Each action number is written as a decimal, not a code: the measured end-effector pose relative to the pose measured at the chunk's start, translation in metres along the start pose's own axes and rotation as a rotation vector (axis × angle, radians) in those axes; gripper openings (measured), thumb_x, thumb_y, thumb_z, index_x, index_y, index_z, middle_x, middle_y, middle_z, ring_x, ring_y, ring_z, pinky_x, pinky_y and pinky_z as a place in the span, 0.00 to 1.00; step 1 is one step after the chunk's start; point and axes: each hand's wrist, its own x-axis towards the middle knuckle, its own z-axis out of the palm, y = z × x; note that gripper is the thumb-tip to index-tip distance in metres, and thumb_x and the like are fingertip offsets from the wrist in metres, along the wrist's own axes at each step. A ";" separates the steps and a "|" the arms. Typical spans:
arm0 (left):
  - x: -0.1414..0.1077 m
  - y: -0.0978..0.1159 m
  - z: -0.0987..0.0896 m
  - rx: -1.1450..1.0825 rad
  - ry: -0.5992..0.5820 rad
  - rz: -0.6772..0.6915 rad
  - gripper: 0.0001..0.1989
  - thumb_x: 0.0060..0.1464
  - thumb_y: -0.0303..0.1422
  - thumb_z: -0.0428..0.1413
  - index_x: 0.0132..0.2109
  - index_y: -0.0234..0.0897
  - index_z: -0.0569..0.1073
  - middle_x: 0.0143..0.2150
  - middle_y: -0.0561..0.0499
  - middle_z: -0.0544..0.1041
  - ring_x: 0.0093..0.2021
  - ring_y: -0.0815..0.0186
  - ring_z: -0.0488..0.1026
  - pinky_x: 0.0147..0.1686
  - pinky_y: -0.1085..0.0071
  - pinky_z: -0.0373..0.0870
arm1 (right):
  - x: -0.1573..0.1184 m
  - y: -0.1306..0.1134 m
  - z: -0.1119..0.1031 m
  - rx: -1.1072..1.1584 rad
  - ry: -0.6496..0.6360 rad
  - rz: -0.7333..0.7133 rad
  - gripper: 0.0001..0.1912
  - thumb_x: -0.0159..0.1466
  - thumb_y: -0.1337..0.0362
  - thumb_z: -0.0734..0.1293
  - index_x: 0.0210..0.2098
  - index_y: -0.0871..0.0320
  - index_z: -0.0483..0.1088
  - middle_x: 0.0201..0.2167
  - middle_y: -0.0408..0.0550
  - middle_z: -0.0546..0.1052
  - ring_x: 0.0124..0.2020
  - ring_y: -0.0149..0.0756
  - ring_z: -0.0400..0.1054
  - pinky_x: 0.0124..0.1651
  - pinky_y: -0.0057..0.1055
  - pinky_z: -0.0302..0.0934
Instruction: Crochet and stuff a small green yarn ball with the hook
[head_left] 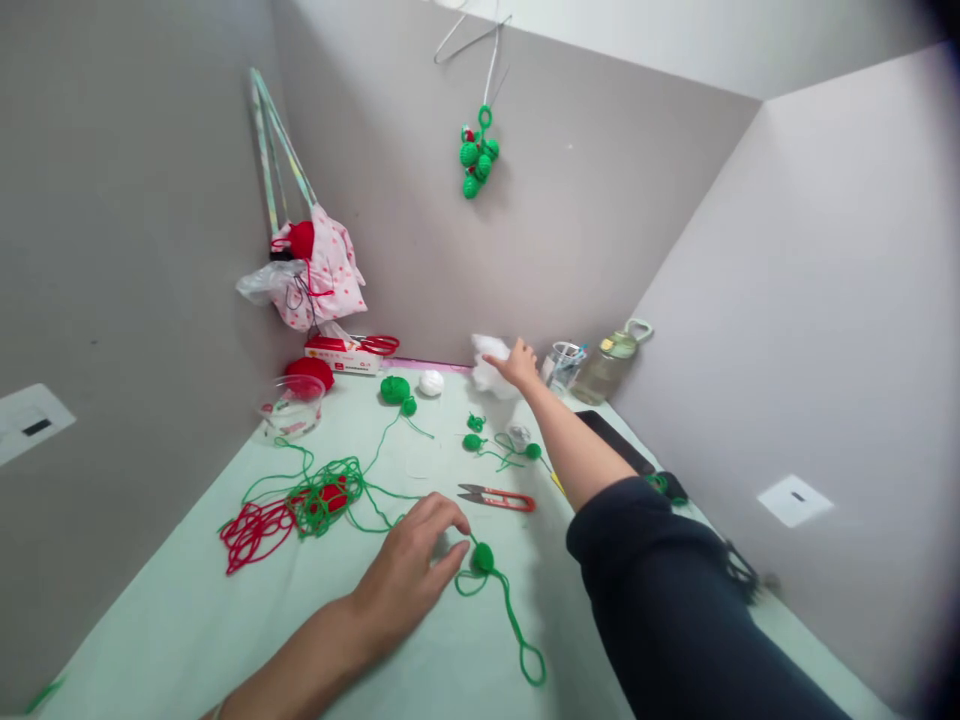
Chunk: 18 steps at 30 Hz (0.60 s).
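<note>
My left hand (416,555) rests low over the table, thumb and index finger curved with a gap between them. Just right of those fingertips lies a small green crocheted ball (483,558), with a thin green strand by the index finger and a looped green cord (516,630) trailing toward me. At the back, my right hand (521,362) reaches over a clump of white fiber stuffing (491,375). Its thumb stretches across the stuffing, and the fingers are apart from the thumb. Red-handled thread snips (496,498) lie between the two hands.
Tangled green yarn (337,495) and red yarn (251,535) spread at left. Behind are a clear plastic bowl (292,405), a green yarn ball (394,390) and a white ball (431,383). A bottle (606,365) and a clear cup (562,368) stand back right. Green crochet pieces (480,160) hang above.
</note>
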 end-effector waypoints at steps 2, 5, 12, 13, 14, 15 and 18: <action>0.001 0.000 -0.003 -0.031 0.017 -0.007 0.04 0.64 0.28 0.51 0.43 0.39 0.71 0.45 0.48 0.74 0.48 0.60 0.72 0.51 0.62 0.68 | 0.003 0.005 0.018 -0.033 -0.035 0.000 0.34 0.66 0.52 0.71 0.66 0.60 0.62 0.66 0.65 0.65 0.64 0.58 0.64 0.61 0.58 0.63; 0.001 0.003 -0.005 -0.064 0.027 -0.013 0.04 0.63 0.28 0.52 0.43 0.40 0.71 0.45 0.48 0.74 0.48 0.60 0.72 0.51 0.62 0.68 | 0.004 0.016 0.028 -0.069 -0.085 -0.065 0.19 0.70 0.57 0.67 0.58 0.57 0.70 0.58 0.53 0.73 0.53 0.43 0.72 0.54 0.47 0.71; 0.009 0.003 -0.016 -0.388 0.307 -0.185 0.14 0.60 0.37 0.57 0.52 0.41 0.69 0.50 0.46 0.73 0.49 0.59 0.75 0.52 0.59 0.73 | -0.025 0.006 -0.016 -0.078 -0.016 -0.376 0.18 0.71 0.57 0.67 0.57 0.58 0.70 0.56 0.54 0.74 0.52 0.42 0.73 0.54 0.46 0.71; 0.012 0.003 -0.020 -0.447 0.392 -0.230 0.20 0.58 0.39 0.59 0.55 0.42 0.67 0.53 0.45 0.71 0.48 0.59 0.75 0.49 0.60 0.75 | -0.039 0.001 -0.025 -0.079 -0.021 -0.448 0.17 0.70 0.58 0.68 0.55 0.59 0.71 0.54 0.53 0.75 0.52 0.43 0.73 0.54 0.46 0.70; 0.014 0.003 -0.024 -0.487 0.471 -0.251 0.25 0.56 0.40 0.61 0.58 0.43 0.64 0.56 0.44 0.69 0.48 0.60 0.75 0.47 0.61 0.76 | -0.057 -0.004 -0.033 -0.083 -0.036 -0.521 0.14 0.68 0.62 0.69 0.52 0.58 0.73 0.51 0.53 0.77 0.51 0.43 0.72 0.54 0.43 0.69; 0.016 0.003 -0.028 -0.507 0.534 -0.253 0.31 0.54 0.41 0.63 0.61 0.44 0.61 0.59 0.43 0.67 0.47 0.61 0.75 0.44 0.62 0.77 | -0.077 -0.009 -0.040 -0.089 -0.057 -0.602 0.11 0.66 0.65 0.69 0.48 0.58 0.74 0.48 0.51 0.78 0.50 0.44 0.72 0.53 0.41 0.67; 0.017 0.007 -0.035 -0.534 0.608 -0.217 0.41 0.49 0.40 0.68 0.65 0.46 0.58 0.63 0.43 0.63 0.42 0.65 0.75 0.38 0.67 0.78 | -0.145 -0.021 -0.056 -0.105 -0.138 -0.832 0.09 0.59 0.71 0.70 0.40 0.56 0.75 0.47 0.50 0.77 0.49 0.43 0.69 0.49 0.35 0.63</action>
